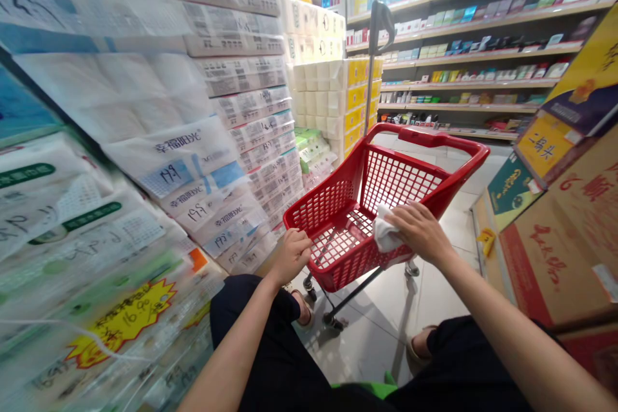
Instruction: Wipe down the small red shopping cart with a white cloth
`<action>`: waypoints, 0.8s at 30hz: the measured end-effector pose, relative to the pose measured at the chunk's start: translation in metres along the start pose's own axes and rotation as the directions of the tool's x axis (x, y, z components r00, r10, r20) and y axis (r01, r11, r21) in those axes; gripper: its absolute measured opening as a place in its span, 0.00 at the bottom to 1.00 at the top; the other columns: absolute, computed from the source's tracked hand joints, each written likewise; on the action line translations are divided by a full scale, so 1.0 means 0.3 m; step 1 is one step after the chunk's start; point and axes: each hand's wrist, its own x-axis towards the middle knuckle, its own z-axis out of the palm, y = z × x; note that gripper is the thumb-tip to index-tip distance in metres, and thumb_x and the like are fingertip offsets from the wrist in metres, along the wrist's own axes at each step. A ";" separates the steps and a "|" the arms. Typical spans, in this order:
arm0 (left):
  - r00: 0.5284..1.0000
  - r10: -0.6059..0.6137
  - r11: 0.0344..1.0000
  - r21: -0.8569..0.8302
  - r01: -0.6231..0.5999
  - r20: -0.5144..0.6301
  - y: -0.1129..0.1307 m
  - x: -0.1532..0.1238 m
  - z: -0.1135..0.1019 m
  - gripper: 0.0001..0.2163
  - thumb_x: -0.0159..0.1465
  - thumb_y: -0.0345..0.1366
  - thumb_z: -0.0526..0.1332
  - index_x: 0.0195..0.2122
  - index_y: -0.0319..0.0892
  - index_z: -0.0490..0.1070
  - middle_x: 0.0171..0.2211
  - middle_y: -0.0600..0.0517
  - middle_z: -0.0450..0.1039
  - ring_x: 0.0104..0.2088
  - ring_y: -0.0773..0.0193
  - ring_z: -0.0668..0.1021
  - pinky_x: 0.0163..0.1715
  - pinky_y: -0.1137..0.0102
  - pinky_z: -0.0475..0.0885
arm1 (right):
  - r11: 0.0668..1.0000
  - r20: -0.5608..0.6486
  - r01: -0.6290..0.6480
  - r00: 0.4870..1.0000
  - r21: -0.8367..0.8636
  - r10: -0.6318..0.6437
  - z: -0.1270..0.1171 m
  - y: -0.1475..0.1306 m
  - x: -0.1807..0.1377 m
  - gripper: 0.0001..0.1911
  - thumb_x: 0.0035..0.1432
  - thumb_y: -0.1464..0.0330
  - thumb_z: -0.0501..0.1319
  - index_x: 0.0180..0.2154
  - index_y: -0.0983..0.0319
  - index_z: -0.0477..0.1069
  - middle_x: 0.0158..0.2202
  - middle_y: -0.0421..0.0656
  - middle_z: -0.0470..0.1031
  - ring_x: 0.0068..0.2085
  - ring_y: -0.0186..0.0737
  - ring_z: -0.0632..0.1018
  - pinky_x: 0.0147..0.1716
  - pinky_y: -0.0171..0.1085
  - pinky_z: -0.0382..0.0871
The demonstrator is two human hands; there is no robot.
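A red plastic shopping cart (pixel 425 138) on small wheels stands on the tiled floor just in front of my knees. My left hand (pixel 291 255) is closed round the cart's near left rim. My right hand (pixel 419 230) presses a white cloth (pixel 385 232) against the near right rim, fingers curled over it. The basket of the cart looks empty through its mesh. My legs in dark trousers show below, with a sandalled foot beside the wheels.
Stacked packs of toilet paper and tissue (pixel 193 161) with price tags form a wall along the left. Cardboard boxes (pixel 560 238) sit low on the right. Shelves of goods (pixel 473 51) run along the back right. A metal pole (pixel 371 77) rises behind the cart.
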 end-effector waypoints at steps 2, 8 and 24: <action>1.000 -0.001 1.000 -0.006 0.001 0.005 -0.005 0.000 -0.002 0.12 0.64 0.32 0.47 0.22 0.43 0.58 0.27 0.53 0.63 0.34 0.62 0.67 0.47 0.61 0.65 | 0.999 0.024 -0.015 1.000 -0.031 0.016 -0.022 0.103 -0.021 0.15 0.66 0.63 0.55 0.53 0.55 0.69 0.53 0.45 0.73 0.56 0.46 0.70 0.63 0.51 0.50; 0.999 0.002 1.000 0.013 -0.003 0.038 -0.017 0.003 -0.004 0.13 0.65 0.33 0.47 0.23 0.43 0.58 0.27 0.53 0.63 0.34 0.62 0.67 0.50 0.61 0.65 | 0.989 0.008 -0.070 0.997 -0.129 0.071 -0.065 0.282 -0.055 0.17 0.67 0.63 0.51 0.55 0.56 0.68 0.56 0.45 0.71 0.60 0.46 0.67 0.65 0.51 0.47; 0.959 -0.234 0.960 0.197 0.201 0.159 0.303 0.031 -0.008 0.15 0.72 0.47 0.46 0.50 0.51 0.68 0.42 0.52 0.77 0.41 0.62 0.78 0.36 0.71 0.67 | 0.974 -0.105 -0.227 0.969 0.003 0.226 0.035 -0.217 0.020 0.15 0.64 0.64 0.58 0.52 0.55 0.70 0.51 0.44 0.72 0.57 0.47 0.66 0.66 0.52 0.47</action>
